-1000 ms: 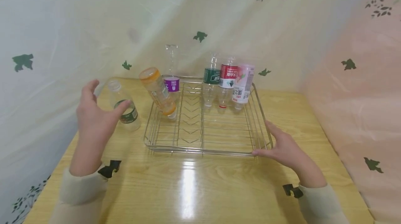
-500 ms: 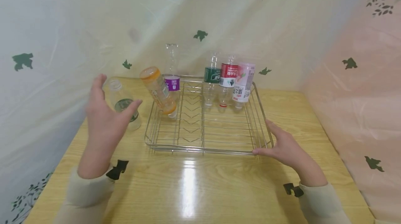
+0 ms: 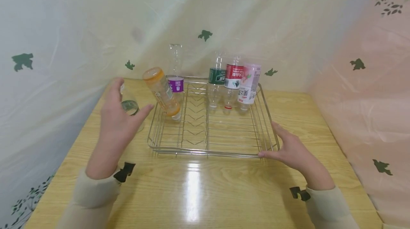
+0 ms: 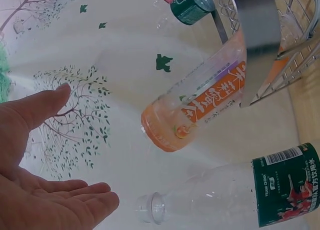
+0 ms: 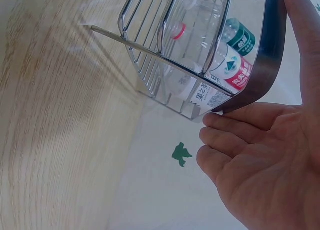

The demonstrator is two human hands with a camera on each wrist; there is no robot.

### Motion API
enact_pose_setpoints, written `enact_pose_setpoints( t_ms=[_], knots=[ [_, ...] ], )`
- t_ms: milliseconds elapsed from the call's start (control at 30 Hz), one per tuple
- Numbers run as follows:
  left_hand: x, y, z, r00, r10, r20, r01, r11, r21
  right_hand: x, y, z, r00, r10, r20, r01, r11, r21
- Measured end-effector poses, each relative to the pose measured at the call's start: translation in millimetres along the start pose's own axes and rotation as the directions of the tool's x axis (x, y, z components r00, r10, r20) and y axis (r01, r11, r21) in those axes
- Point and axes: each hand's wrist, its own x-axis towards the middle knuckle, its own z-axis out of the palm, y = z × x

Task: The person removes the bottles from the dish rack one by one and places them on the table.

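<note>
My left hand (image 3: 116, 122) is held up with thumb and fingers spread, beside a clear plastic bottle with a dark green label (image 3: 130, 105). That bottle stands upright on the table left of the rack, partly hidden behind the hand. In the left wrist view, a gap shows between the fingers and the bottle neck (image 4: 152, 208). At the near right corner of a wire dish rack (image 3: 205, 155), my right hand (image 3: 289, 152) grips the rim between thumb and fingers. An orange-banded bottle (image 3: 162, 93) leans left, neck down, in the rack's left part.
Behind the orange one, a purple-labelled bottle (image 3: 175, 85) stands neck down. Along the rack's back right are upside-down bottles with a green label (image 3: 216, 76), a red label (image 3: 234, 76) and a pink wrapper (image 3: 249, 84). A patterned curtain (image 3: 205, 11) hangs behind the table (image 3: 166, 190).
My left hand has moved right, now covering more of the green-labelled bottle on the table. The right hand, the rack and the bottles in it stay in place.
</note>
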Motion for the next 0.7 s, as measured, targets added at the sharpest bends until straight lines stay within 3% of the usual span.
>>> enact_pose_setpoints(
  t_ms=[267, 467, 700],
  knots=[
    [3.3, -0.1, 4.4, 0.989, -0.120, 0.089, 0.120, 0.993, 0.005, 0.1, 1.0, 0.6, 1.000, -0.001, -0.007, 0.001, 1.000, 0.005],
    [7.1, -6.5, 13.1, 0.983, -0.127, 0.135, 0.131, 0.991, -0.023, 0.1, 3.2, 2.0, 1.000, -0.004, -0.019, 0.004, 1.000, 0.002],
    [11.5, -16.5, 21.3, 0.965, -0.161, 0.208, 0.168, 0.986, -0.016, 0.6, 3.4, 2.2, 1.000, -0.008, -0.020, 0.008, 1.000, 0.006]
  ],
)
